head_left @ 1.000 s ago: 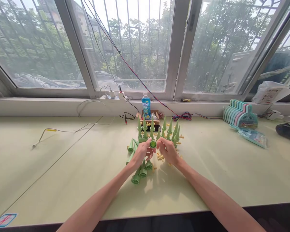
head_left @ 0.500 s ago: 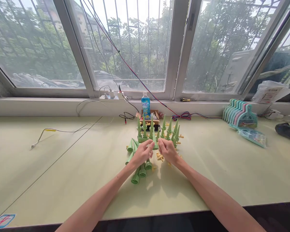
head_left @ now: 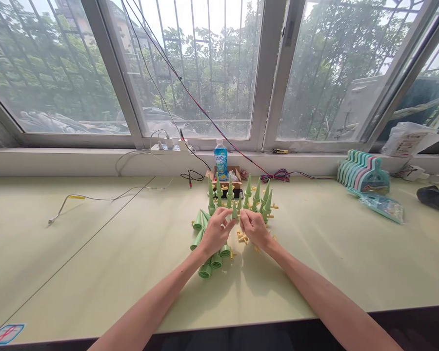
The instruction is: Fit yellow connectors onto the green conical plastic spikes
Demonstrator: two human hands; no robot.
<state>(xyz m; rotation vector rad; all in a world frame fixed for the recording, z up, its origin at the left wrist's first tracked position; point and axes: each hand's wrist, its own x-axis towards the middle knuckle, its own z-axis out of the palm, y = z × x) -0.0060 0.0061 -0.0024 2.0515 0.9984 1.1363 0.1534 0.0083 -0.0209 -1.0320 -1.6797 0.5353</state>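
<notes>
Pinching a green cone point(head_left: 234, 211), point up, the left hand point(head_left: 216, 229) has its thumb and fingertips clamped on it, with the cone's tip clear above them. The right hand point(head_left: 255, 227) is just beside it, fingers curled in and tips together; whether they grip something small, I cannot tell. The cone is between the two hands, above the table point(head_left: 351, 253).

Below the right hand lies a small heap of yellow pegs point(head_left: 242, 237). Beside and under the left wrist, more cones point(head_left: 215, 261) lie on their sides, several with their open ends toward the viewer. Beyond the hands stand upright cones point(head_left: 248, 187) in two groups, yellow pegs jutting out among them.

Behind those are a phone-like dark slab point(head_left: 237, 194), partly hidden, and an open box point(head_left: 237, 185). The blue bottle point(head_left: 221, 160) there has a label with large white characters, too small to read surely. At the table's near left corner, a sticker point(head_left: 6, 334) shows a red mark inside a blue outline; I cannot make out the sign. Far right, on the sill, a white bag point(head_left: 411, 139) carries faint reddish print, not legible. Below it stands a row of pastel plastic pieces point(head_left: 366, 173), beside a clear packet point(head_left: 378, 205).
</notes>
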